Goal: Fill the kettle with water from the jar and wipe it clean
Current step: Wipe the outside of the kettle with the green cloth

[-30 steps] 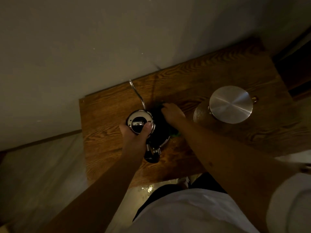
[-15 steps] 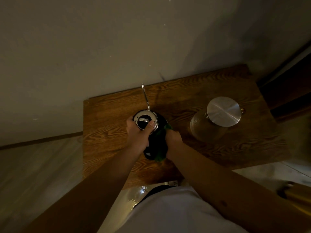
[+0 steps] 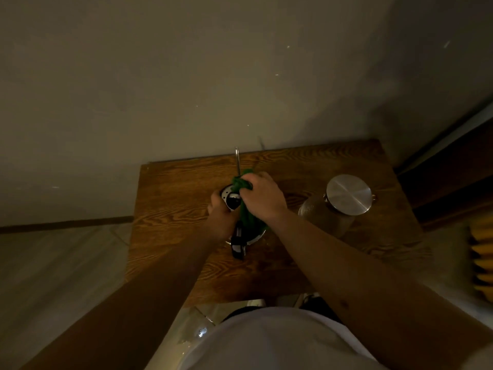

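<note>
A dark gooseneck kettle [image 3: 238, 244] with a thin metal spout stands on the wooden table [image 3: 170, 204], its black handle toward me. My left hand [image 3: 220, 209] grips the kettle's left side by the lid. My right hand [image 3: 262, 196] presses a green cloth [image 3: 244, 182] on the kettle's top, at the base of the spout; the cloth hangs down the kettle's right side. To the right stands a glass jar [image 3: 328, 218] with a round metal lid.
The table is pushed against a plain wall. A dark wooden door frame [image 3: 453, 188] runs at the right, with something yellow [image 3: 482, 263] on the floor below it. Pale tiled floor lies to the left and under the table's near edge.
My right hand with the green cloth has gone from the kettle's lower right side up onto its top by the spout. The left hand keeps its grip. The camera view has shifted.
</note>
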